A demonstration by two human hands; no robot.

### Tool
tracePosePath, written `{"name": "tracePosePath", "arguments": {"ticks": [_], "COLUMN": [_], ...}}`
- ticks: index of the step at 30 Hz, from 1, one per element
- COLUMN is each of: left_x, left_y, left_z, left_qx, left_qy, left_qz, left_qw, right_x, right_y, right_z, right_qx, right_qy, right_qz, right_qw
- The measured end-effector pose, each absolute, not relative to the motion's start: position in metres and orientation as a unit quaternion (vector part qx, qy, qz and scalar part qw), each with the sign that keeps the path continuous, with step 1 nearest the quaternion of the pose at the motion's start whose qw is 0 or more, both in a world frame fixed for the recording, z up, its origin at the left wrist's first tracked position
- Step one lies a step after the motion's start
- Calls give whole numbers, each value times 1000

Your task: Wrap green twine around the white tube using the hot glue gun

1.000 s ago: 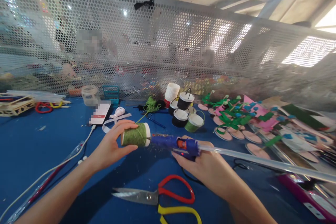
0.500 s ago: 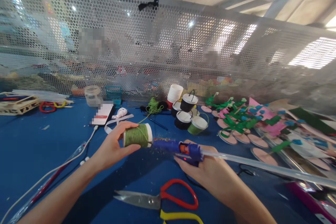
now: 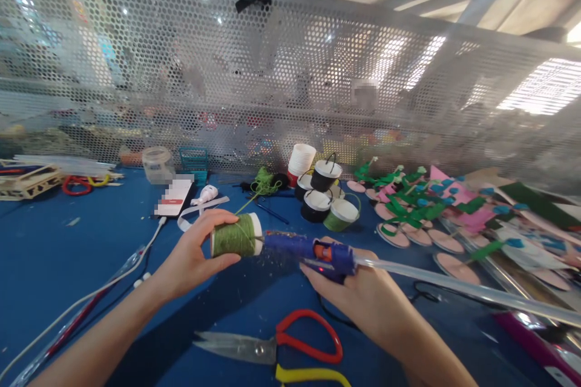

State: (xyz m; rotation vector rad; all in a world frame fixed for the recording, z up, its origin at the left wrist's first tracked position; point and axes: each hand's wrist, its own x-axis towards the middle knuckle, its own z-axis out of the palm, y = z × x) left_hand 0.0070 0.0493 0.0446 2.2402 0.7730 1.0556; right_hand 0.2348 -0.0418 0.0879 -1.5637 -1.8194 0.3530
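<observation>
My left hand (image 3: 190,254) grips a small white paper cup wrapped in green yarn (image 3: 232,238), tipped on its side with the white rim facing right. A strand of the yarn runs from it up to a loose green tangle (image 3: 264,182) on the table. In my right hand (image 3: 358,290) is a blue hot glue gun (image 3: 295,248), with a long clear glue stick (image 3: 431,278) out of its back. The gun's nozzle is at the cup's rim; whether they touch I cannot tell. Below lie open scissors (image 3: 258,351) with one red and one yellow handle.
Small yarn-covered buckets (image 3: 342,215) and stacked white cups (image 3: 302,160) stand at the back. Green and pink craft pieces (image 3: 408,211) crowd the right. A phone (image 3: 176,196) with a white cable (image 3: 113,275) lies left. Behind is a perforated metal screen (image 3: 272,72).
The cup and the glue gun keep nearly the same pose, nozzle at the rim. The whole view has shifted slightly; both hands hold on to the same things.
</observation>
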Motion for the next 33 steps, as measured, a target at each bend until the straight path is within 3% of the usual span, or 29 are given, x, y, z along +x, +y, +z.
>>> {"name": "tracePosePath", "arguments": {"ticks": [7,30,33], "left_x": [7,8,7], "left_y": [48,44,45], "left_z": [44,46,46], "left_qx": [855,912,911], "left_qy": [271,211,217], "left_qz": [369,309,312], "left_qw": [244,170,158], "right_x": [244,240,240], "right_y": [-42,-29,-28], "right_z": [89,81,85], "right_qx": [-587,-601,-620], "right_qy": [-734,-678,-644], "right_qz": [79,149,211], "right_qw": [333,397,395]}}
